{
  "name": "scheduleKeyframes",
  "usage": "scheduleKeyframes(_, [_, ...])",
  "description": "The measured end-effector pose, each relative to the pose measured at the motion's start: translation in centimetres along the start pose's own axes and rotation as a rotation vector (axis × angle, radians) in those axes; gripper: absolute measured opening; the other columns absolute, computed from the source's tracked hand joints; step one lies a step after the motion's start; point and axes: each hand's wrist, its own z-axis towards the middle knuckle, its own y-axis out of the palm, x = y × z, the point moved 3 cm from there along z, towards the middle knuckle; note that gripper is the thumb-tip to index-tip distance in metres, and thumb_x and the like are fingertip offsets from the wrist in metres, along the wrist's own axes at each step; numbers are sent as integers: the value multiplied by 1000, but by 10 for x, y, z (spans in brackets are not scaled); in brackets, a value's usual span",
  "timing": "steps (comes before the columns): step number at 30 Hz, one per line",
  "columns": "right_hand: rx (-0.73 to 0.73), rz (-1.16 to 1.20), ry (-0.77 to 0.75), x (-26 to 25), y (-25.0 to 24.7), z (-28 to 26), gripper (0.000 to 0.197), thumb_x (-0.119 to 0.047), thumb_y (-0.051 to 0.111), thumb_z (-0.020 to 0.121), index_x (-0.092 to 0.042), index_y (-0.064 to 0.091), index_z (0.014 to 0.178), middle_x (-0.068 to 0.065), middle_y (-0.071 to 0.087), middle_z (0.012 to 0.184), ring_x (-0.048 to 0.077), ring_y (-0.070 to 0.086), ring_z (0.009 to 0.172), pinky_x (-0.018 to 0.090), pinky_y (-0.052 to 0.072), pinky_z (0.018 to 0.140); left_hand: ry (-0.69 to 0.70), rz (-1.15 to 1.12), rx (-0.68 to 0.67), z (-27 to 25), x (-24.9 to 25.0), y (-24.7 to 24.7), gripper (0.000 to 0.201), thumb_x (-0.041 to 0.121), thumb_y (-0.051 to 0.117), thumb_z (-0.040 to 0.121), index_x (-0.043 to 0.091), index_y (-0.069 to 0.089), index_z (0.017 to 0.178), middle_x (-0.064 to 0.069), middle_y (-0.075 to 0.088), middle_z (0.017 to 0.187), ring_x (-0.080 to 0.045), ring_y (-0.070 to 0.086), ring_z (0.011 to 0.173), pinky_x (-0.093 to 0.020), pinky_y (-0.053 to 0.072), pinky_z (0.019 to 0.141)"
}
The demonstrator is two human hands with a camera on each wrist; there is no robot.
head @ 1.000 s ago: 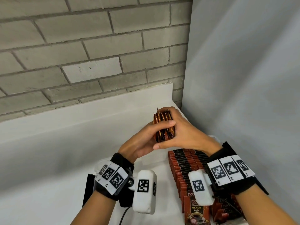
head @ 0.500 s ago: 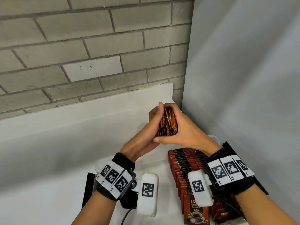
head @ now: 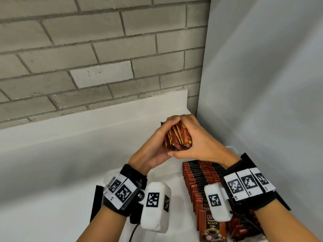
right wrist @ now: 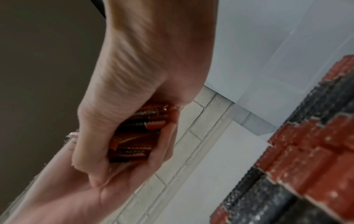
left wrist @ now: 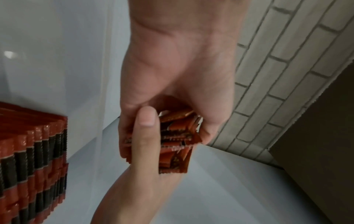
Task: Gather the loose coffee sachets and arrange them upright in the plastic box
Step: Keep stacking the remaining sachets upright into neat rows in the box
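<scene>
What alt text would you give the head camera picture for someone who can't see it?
Two hands, left hand and right hand, grip a bundle of coffee sachets above a white counter by a brick wall. Rows of upright sachets stand below the right wrist.

Sachet bundle [head: 178, 138] between both hands: orange-brown, gold print. Packed sachets [head: 199, 177] below right hand [head: 201, 142]: red-and-black banded. Wrist tags [head: 246, 183]: black-on-white squares. Wall [head: 87, 58]: grey brick.

A grey brick wall [head: 104, 49] meets a plain white panel [head: 262, 84]
</scene>
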Motion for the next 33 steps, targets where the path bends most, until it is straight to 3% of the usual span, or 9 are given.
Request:
scheduleKeyframes(4, [-19, 4, 23, 1, 0, -1, 92, -41, 84, 64, -31, 32, 139, -17, 38, 123, 3, 36, 123, 30, 37, 107, -20, -20, 27, 1, -3, 4, 46, 49, 52, 89, 11, 64, 112, -8, 71, 98, -18, 68, 96, -29, 56, 82])
scheduleKeyframes(7, [-51, 53, 38, 2, 4, 0, 101, -40, 84, 65, -31, 22, 145, -12, 40, 136, 2, 39, 127, 26, 39, 106, -27, -26, 12, 2, -3, 6, 58, 56, 51, 81, 12, 63, 115, -7, 72, 97, -17, 69, 96, -29, 57, 83])
scheduleKeyframes(12, [-70, 46, 63, 6, 3, -1, 96, -42, 80, 66, -36, 21, 141, -11, 42, 135, 4, 44, 123, 31, 44, 103, -28, -21, 16, 4, -5, 2, 69, 59, 53, 78, 7, 61, 123, -10, 70, 104, -20, 68, 101, -31, 56, 87])
scheduleKeyframes(18, [-34, 119, 62, 2, 0, 0, 93, -34, 85, 66, -28, 30, 140, -13, 48, 128, 1, 50, 118, 28, 47, 99, 69, 18, -37, 6, -4, -3, 70, 51, 71, 67, 4, 59, 117, -12, 69, 103, -22, 68, 101, -30, 57, 80])
scheduleKeyframes(21, [-22, 176, 53, -1, -1, 1, 94, -35, 87, 64, -28, 31, 140, -12, 52, 125, 1, 54, 114, 26, 49, 96, 90, 33, -169, 3, -2, -6, 70, 39, 91, 52, 6, 63, 108, -11, 71, 96, -21, 70, 93, -29, 57, 76])
scheduleKeyframes(24, [-33, 217, 21, -2, 1, 0, 95, -30, 88, 64, -26, 30, 139, -8, 51, 128, 6, 53, 118, 29, 47, 99, 93, 137, -247, 0, -1, -7, 58, 28, 92, 53, 10, 68, 102, -10, 71, 96, -21, 69, 95, -30, 57, 78])
scheduleKeyframes(27, [-54, 227, -3, -2, 2, -1, 94, -23, 88, 64, -25, 30, 138, -11, 47, 129, 3, 49, 120, 22, 44, 99, 107, 240, -197, 1, -1, -7, 95, 30, 94, 51, 10, 46, 131, -14, 62, 113, -26, 63, 110, -36, 55, 86])
scheduleKeyframes(29, [-62, 227, 3, -1, 1, -1, 91, -21, 88, 65, -26, 31, 135, -11, 48, 124, 4, 51, 116, 24, 47, 96, 132, 241, -155, 3, -2, -8, 123, 29, 96, 44, 27, 25, 144, -13, 56, 122, -24, 62, 113, -35, 55, 82])
scheduleKeyframes(33, [-34, 235, 11, -1, -1, -2, 84, -16, 87, 65, -25, 35, 130, -10, 52, 117, 6, 56, 109, 28, 51, 90, 170, 205, -118, 5, -4, -8, 130, 37, 92, 42, 42, 13, 144, -2, 63, 117, -13, 66, 107, -28, 55, 79])
